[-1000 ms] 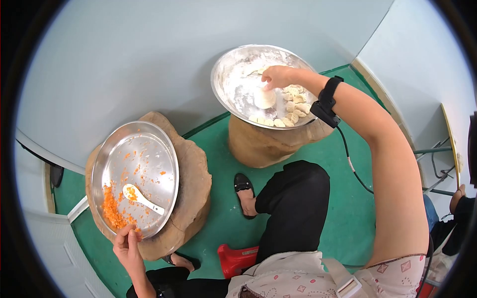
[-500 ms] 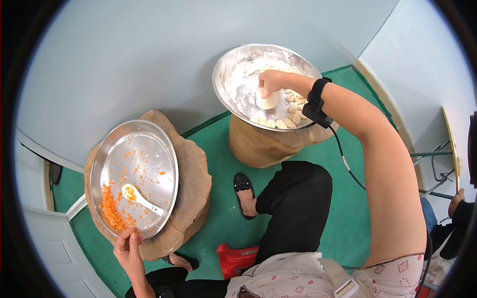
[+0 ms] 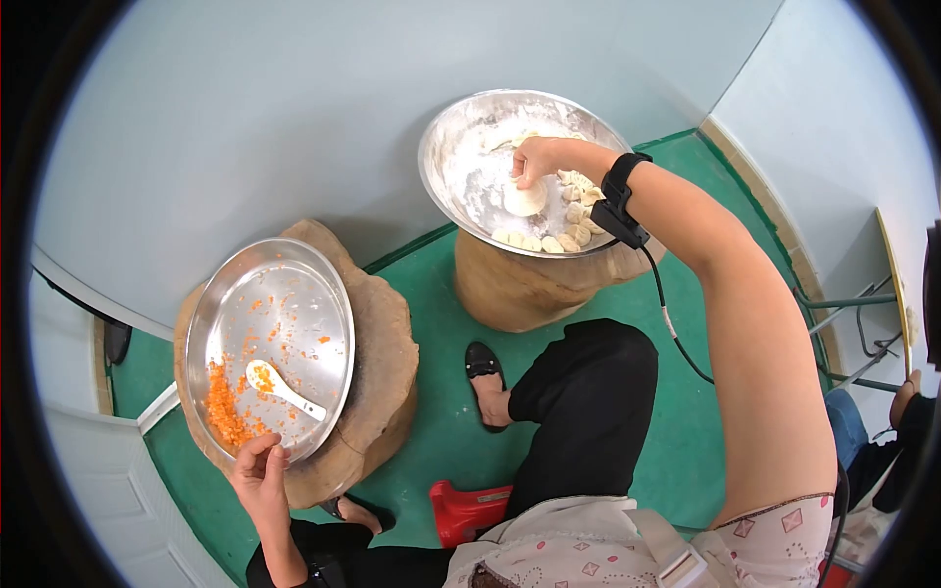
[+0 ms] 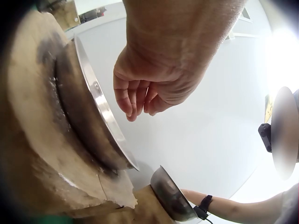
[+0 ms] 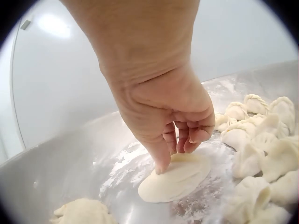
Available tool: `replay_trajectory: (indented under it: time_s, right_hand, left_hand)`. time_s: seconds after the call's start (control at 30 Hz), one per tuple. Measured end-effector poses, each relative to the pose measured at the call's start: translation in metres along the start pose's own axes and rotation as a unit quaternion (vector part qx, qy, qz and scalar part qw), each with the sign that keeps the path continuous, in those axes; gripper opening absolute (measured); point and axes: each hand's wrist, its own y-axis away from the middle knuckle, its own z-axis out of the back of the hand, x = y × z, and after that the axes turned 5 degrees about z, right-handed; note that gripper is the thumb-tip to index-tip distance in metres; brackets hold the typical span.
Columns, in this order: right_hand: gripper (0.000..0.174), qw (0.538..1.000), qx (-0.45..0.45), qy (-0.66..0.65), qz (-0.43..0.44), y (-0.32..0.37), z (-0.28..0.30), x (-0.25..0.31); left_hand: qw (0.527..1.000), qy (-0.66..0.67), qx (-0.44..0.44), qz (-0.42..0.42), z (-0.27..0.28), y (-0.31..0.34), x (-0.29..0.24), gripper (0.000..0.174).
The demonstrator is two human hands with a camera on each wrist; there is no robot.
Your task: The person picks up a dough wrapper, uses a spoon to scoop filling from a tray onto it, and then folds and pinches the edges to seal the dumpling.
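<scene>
My right hand (image 3: 537,160) reaches into the floured metal basin (image 3: 446,188) and pinches the edge of a flat round dough wrapper (image 3: 525,199). In the right wrist view the thumb presses on the near side of the wrapper (image 5: 175,184), with the fingers of the hand (image 5: 168,107) behind it. Folded dumplings (image 5: 266,154) lie to its right. Beside the near rim of the steel tray (image 3: 345,294), my left hand (image 3: 263,490) hangs with loosely bent fingers, holding nothing. Chopped orange filling (image 3: 225,407) and a white spoon (image 3: 284,390) lie in the tray.
Tray and basin stand on separate wooden stumps (image 3: 387,338) (image 3: 505,294) over a green floor. A red stool (image 3: 466,512) is by my legs. A black cable hangs from the right wrist camera. At the far right, part of another person (image 3: 897,421) shows near a board.
My right hand has come slightly down and left onto the wrapper's edge. The left hand's thumb and fingers have parted a little, close to the tray's rim.
</scene>
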Motion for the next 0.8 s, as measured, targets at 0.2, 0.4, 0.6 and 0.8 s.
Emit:
replay_trajectory:
  time_s: [0.2, 0.4, 0.6, 0.8]
  right_hand:
    - [0.024, 0.999, -0.037, 0.016, 0.02, -0.005, -0.001, -0.004]
    - [0.014, 0.992, -0.108, -0.067, 0.022, 0.028, 0.028, 0.035]
    - [0.011, 0.953, -0.18, -0.189, 0.15, 0.082, 0.027, 0.12]
    - [0.013, 0.88, 0.052, -0.357, 0.309, 0.102, -0.073, 0.267]
  left_hand:
    - [1.0, -0.008, -0.003, 0.002, 0.001, 0.002, 0.002, 0.012]
    - [1.0, 0.017, -0.011, 0.01, 0.003, 0.0, 0.008, 0.012]
    - [0.996, 0.076, -0.004, 0.052, -0.001, -0.013, 0.013, 0.016]
    - [0.922, 0.347, 0.117, 0.124, 0.002, -0.028, 0.001, 0.048]
